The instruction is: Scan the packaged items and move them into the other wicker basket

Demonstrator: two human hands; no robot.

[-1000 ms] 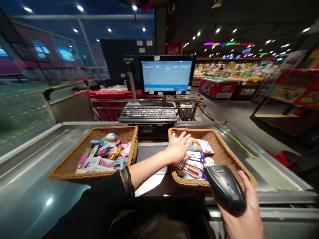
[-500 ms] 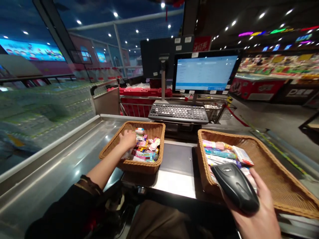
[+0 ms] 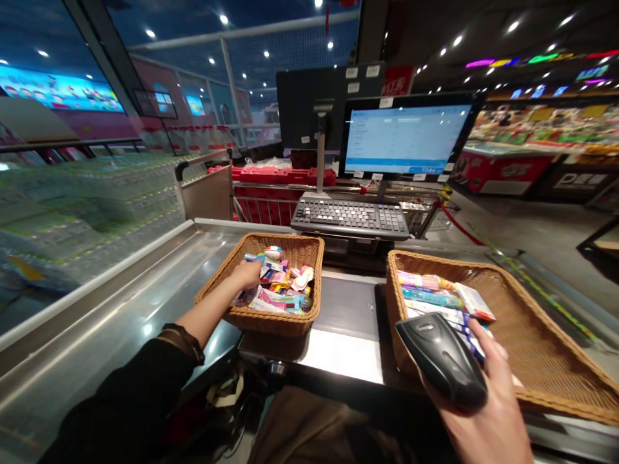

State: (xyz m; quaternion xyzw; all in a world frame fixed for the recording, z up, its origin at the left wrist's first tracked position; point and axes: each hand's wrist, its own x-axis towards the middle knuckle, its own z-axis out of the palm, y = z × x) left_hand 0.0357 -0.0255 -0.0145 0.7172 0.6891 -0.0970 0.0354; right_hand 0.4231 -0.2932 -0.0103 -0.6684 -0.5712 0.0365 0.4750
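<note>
My left hand (image 3: 247, 276) reaches into the left wicker basket (image 3: 316, 283), its fingers closed at a small blue packet (image 3: 253, 258) whose end shows above the knuckles. Small colourful sweets and wrapped packets (image 3: 290, 283) lie loose beside it in the same basket. In my right hand (image 3: 498, 393) is a black handheld barcode scanner (image 3: 442, 357), held in front of the right wicker basket (image 3: 541, 322). Long packets (image 3: 430, 298) and a white box (image 3: 476, 301) lie at the left end of that basket, partly hidden behind the scanner.
Between the baskets is a grey scanner plate (image 3: 345, 306) in the metal counter (image 3: 178, 277). Behind stand a black keyboard (image 3: 351, 217) and a lit monitor (image 3: 409, 138). A shopping trolley with red contents (image 3: 280, 177) is beyond. Stacked bottle packs (image 3: 87, 200) are at left.
My left hand has gone from spread fingers to closed, and the small blue packet now shows at it. My right hand with the scanner has shifted slightly left.
</note>
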